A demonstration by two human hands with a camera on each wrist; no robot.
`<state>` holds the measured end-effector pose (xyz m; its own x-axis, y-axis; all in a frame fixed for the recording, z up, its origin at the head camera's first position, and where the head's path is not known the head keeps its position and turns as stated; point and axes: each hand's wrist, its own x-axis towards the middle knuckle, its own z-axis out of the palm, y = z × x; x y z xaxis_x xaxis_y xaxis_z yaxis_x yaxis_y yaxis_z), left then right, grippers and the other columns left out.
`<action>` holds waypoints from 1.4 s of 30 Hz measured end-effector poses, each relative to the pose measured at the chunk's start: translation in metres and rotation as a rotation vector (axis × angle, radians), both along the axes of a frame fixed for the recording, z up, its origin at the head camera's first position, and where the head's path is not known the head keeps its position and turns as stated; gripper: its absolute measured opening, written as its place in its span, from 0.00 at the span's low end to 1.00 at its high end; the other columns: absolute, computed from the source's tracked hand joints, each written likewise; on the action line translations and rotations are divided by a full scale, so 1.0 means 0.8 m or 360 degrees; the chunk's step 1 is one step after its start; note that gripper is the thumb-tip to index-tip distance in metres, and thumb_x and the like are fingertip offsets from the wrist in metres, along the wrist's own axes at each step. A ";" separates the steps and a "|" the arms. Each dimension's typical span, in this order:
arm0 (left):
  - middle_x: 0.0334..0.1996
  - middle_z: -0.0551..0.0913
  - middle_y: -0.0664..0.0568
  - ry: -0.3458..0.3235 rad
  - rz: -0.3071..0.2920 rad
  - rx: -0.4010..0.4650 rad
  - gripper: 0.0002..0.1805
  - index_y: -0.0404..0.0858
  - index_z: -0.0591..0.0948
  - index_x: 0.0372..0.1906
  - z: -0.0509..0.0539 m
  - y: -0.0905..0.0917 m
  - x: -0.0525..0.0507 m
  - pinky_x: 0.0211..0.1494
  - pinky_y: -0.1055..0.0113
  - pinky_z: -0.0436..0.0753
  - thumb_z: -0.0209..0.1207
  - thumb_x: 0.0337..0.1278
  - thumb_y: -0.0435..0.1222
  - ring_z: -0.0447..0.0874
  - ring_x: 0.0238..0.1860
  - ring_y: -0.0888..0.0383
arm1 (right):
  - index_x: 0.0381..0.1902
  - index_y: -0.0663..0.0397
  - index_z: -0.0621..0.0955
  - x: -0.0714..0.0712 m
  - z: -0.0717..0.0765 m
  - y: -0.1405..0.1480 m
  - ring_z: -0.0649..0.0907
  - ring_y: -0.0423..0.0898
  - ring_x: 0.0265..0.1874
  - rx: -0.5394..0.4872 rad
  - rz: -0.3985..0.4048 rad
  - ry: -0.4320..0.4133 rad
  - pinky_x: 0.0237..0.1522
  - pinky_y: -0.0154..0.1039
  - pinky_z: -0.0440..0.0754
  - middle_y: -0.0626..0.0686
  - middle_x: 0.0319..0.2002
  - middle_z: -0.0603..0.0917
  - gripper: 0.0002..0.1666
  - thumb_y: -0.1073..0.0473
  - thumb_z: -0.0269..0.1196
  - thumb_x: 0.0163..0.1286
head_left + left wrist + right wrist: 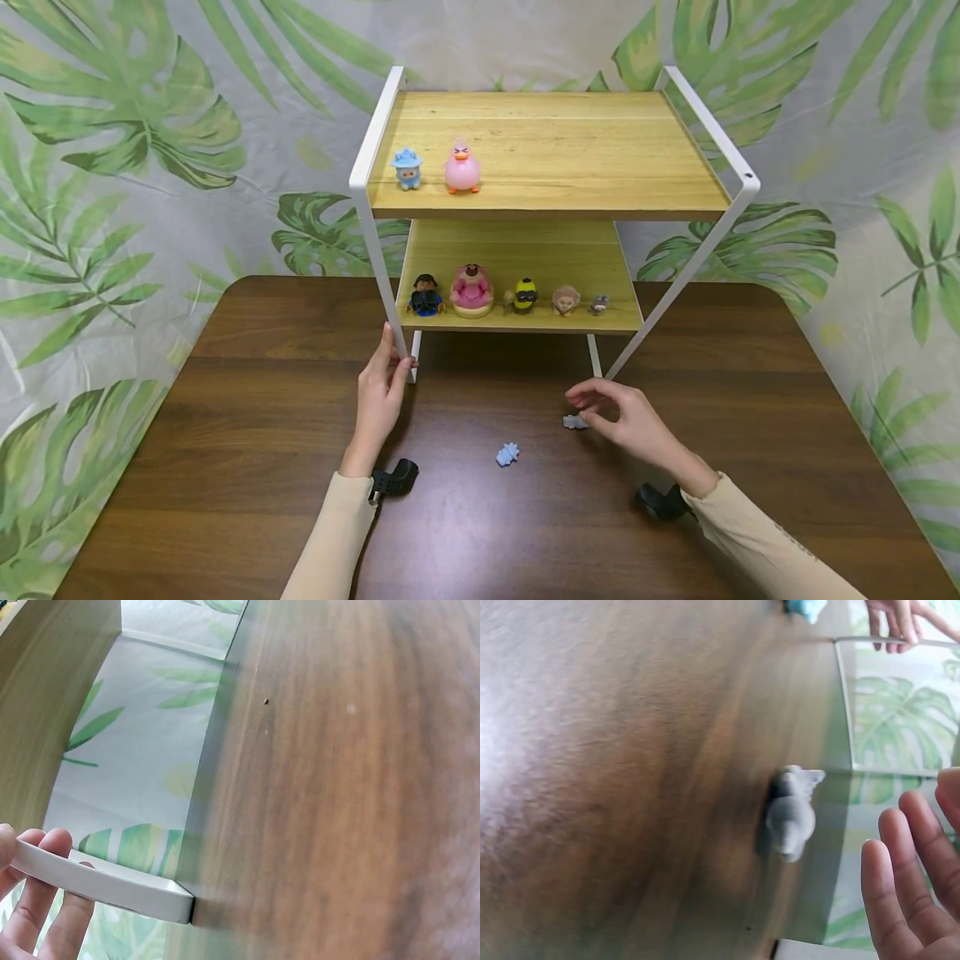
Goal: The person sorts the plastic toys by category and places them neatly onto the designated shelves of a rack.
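Note:
My left hand point(380, 398) holds the front left leg point(377, 265) of a white-framed two-tier shelf near its foot. In the left wrist view, fingers point(31, 911) and thumb sit around that white leg. Over the table at the right, my right hand point(632, 423) hovers by a small grey figurine point(574, 422) lying on the wood. The right wrist view shows the fingers point(904, 881) loosely extended and apart from the grey figurine point(791, 816). A light blue figurine point(507, 454) lies on the table between the hands.
On the top board point(570, 150) stand a blue-hatted figurine point(407, 169) and a pink duck point(462, 169). The lower board point(517, 242) carries a row of several figurines, including a pink bear point(472, 292). Behind the brown table point(247, 433) hangs a leaf-patterned cloth point(135, 125).

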<state>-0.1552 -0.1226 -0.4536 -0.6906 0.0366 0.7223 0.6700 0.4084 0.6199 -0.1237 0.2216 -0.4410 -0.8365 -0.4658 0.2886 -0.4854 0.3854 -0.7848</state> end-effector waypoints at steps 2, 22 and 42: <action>0.29 0.76 0.35 -0.0007 0.0000 -0.0003 0.56 0.69 0.50 0.73 0.000 0.000 0.000 0.31 0.57 0.82 0.55 0.55 0.14 0.80 0.28 0.39 | 0.46 0.67 0.80 0.000 -0.003 0.000 0.82 0.56 0.39 0.0014 0.0001 -0.0021 0.39 0.43 0.83 0.60 0.40 0.83 0.19 0.81 0.62 0.56; 0.29 0.75 0.33 0.0005 0.0011 -0.0003 0.53 0.66 0.50 0.74 -0.002 0.002 0.001 0.28 0.48 0.81 0.54 0.57 0.15 0.80 0.29 0.40 | 0.41 0.56 0.84 -0.004 -0.042 0.010 0.80 0.44 0.41 0.0254 0.0027 -0.0015 0.42 0.41 0.81 0.49 0.42 0.83 0.17 0.76 0.66 0.55; 0.30 0.76 0.32 -0.0007 0.0006 0.0003 0.51 0.65 0.51 0.75 -0.003 0.001 0.000 0.29 0.51 0.81 0.54 0.59 0.17 0.80 0.29 0.39 | 0.44 0.57 0.83 -0.007 -0.038 -0.003 0.81 0.45 0.34 0.0301 -0.0014 -0.0189 0.36 0.36 0.81 0.53 0.43 0.82 0.18 0.78 0.60 0.58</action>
